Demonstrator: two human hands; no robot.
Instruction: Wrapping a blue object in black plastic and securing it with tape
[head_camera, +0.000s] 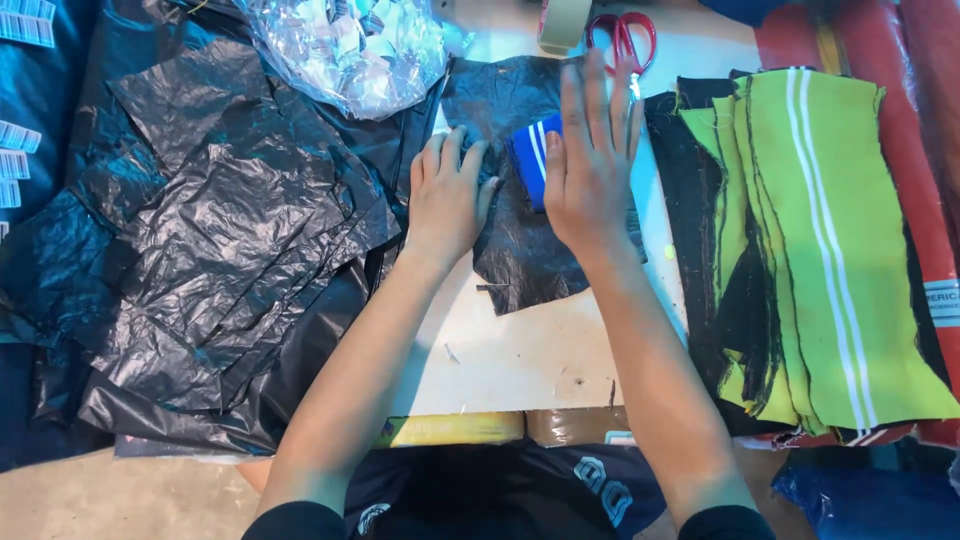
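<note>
A small folded blue knit fabric piece with white stripes (533, 158) lies on a crinkled black plastic sheet (520, 250) at the far middle of the pale table (510, 360), its long axis and stripes running away from the person, tilted slightly left. The right hand (590, 165) lies flat over its right part, fingers spread and straight, gripping nothing. The left hand (447, 195) presses the black sheet just beside it, fingers loosely curled on the plastic, pinching nothing. A heap of black plastic sheets (210, 240) fills the left side. A stack of lime-green and black striped fabric strips (800, 250) lies to the right. Red-handled scissors (622, 38), a tape roll (563, 24) and a clear plastic bag (345, 50) sit beyond. White rectangular labels (20, 150) edge the far left.
</note>
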